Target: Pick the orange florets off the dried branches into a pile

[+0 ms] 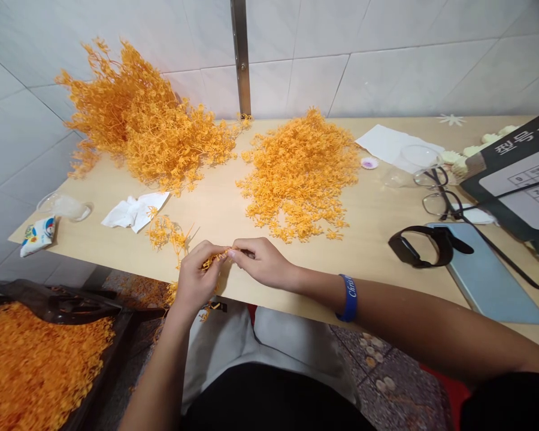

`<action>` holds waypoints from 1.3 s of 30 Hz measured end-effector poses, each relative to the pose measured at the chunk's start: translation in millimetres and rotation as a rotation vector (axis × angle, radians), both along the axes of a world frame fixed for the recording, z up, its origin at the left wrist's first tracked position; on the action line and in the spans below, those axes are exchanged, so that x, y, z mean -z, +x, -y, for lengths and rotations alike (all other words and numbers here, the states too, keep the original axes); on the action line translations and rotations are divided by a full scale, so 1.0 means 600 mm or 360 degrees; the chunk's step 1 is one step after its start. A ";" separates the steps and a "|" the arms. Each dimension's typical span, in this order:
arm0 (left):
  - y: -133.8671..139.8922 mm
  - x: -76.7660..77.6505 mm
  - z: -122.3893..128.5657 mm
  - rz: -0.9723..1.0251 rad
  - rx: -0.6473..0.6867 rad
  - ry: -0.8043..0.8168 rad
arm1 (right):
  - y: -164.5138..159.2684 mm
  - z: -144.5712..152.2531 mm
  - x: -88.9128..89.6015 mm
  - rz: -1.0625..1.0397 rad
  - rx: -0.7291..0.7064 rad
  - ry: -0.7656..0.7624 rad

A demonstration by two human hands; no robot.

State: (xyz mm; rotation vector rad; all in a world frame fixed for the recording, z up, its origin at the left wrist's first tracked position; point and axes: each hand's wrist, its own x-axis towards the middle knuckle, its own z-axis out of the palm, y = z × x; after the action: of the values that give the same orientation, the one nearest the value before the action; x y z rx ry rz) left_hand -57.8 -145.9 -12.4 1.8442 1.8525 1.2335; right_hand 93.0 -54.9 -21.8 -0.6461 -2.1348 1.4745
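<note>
My left hand [197, 276] is closed around an orange artificial flower sprig [213, 260] near the front edge of the table. Thumb and fingertips of my right hand [264, 261] pinch at the sprig's tip, touching the left fingertips; the exact grip is partly hidden. Loose orange stems [164, 232] lie just beyond my left hand, and some hang below it over the edge. Past my hands is a heap of small orange florets [303, 176]. At the back left stands a large tangled bundle of orange sprigs [148, 126].
A crate of orange pieces [36, 365] stands at lower left. Leftward on the table [215, 203] are a crumpled tissue [135, 211], a clear plastic cup [69, 208] and a small packet [38, 236]. To the right lie a smartwatch [417, 246], phone [498, 275], glasses [442, 203] and dark box [521, 179].
</note>
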 end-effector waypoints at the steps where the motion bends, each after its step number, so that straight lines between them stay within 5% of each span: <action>1: 0.000 0.001 0.000 -0.0021 0.0006 0.0003 | 0.000 0.000 0.000 0.0003 0.0001 -0.0009; 13: 0.006 0.001 0.002 -0.0146 -0.0022 -0.0037 | 0.000 -0.002 0.002 0.0021 0.0011 -0.0063; 27: 0.009 0.005 0.002 0.0116 -0.0174 0.0017 | 0.001 0.000 0.009 -0.0058 0.0042 -0.0113; 39: 0.011 0.005 0.001 0.0231 -0.0228 -0.0079 | -0.006 -0.009 0.009 -0.0361 0.0070 -0.0706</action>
State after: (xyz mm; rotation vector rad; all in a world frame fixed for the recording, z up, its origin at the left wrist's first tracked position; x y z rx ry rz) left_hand -51.4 -146.5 -15.1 1.5753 1.9444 1.3179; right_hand 89.2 -49.4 -27.5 -0.6338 -1.6254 1.9158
